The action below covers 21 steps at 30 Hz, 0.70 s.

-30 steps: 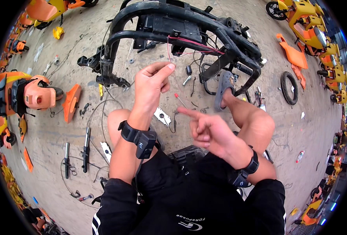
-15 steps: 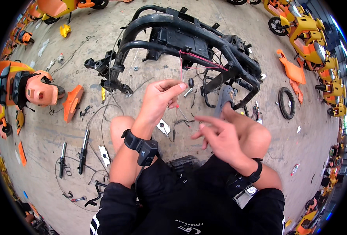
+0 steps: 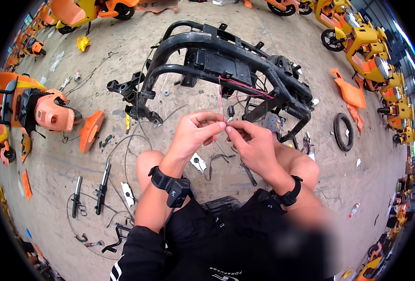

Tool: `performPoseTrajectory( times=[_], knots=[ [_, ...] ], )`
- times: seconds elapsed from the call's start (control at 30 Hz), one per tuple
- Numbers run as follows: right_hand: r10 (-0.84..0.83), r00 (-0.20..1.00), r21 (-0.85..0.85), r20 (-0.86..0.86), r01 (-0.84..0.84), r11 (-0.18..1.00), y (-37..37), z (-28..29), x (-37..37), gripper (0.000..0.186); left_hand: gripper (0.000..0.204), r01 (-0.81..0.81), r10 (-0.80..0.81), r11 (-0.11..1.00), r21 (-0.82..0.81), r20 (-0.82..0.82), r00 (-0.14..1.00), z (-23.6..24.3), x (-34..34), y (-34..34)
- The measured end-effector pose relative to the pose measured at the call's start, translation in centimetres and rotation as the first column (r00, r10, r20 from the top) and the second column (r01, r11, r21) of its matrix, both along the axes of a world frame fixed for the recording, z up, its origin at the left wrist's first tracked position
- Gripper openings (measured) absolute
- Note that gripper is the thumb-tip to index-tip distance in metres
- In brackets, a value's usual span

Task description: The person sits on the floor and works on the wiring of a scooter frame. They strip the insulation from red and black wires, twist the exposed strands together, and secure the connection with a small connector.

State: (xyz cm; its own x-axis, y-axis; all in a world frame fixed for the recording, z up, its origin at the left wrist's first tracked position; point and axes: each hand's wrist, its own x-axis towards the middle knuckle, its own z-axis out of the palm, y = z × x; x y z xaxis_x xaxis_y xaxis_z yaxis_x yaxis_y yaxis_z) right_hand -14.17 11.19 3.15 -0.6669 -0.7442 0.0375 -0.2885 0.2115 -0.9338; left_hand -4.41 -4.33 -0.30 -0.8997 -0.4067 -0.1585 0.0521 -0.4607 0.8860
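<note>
Thumb and fingers of my left hand (image 3: 198, 133) pinch a thin red wire (image 3: 220, 96), which runs up to the black scooter frame (image 3: 217, 61). My right hand (image 3: 253, 143) meets it at the same spot, its fingertips pinched together on the wire's lower end. The exact tip between the two hands is too small to make out. Beyond them, the frame lies on the concrete floor, with more red wire stretched along its near tube. Just past my fingertips sits a small black block (image 3: 231, 111). Below my hands is a screwdriver (image 3: 220, 146) with a red handle.
A loose tire (image 3: 343, 132) and orange body panels (image 3: 350, 91) lie to the right. On the left are two shock absorbers (image 3: 103, 188), an orange panel (image 3: 91, 131) and a yellow-orange scooter (image 3: 48, 110). Cables and small parts are scattered about. Rows of scooters (image 3: 369, 51) line the sides.
My right hand has come up and left from beside my knee, its spread fingers closing on the wire at my left fingertips. My view has tilted slightly, so the frame appears lower.
</note>
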Motion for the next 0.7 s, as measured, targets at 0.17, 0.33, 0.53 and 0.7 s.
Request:
performPoseTrajectory(
  times=[0.17,0.33,0.53,0.7],
  knots=[
    [0.02,0.997,0.006,0.07,-0.021,1.0,0.2,-0.8,0.3,0.021,0.014,-0.063,0.068,0.974,-0.216,0.014,0.998,-0.2,-0.3,0.4],
    [0.027,1.0,-0.006,-0.009,-0.027,1.0,0.4,-1.3,0.0,0.02,0.015,-0.164,0.15,0.898,-0.409,-0.067,0.986,0.0,-0.8,1.5],
    [0.026,0.998,-0.059,-0.057,-0.029,0.998,0.5,-0.6,0.0,0.02,0.014,-0.284,0.241,0.806,-0.519,-0.151,0.959,0.1,-1.1,1.9],
    [0.047,0.998,-0.033,-0.03,-0.048,0.998,0.5,0.2,-0.1,0.019,0.011,-0.326,0.239,0.661,-0.676,-0.222,0.945,0.4,-1.1,1.7]
  ],
)
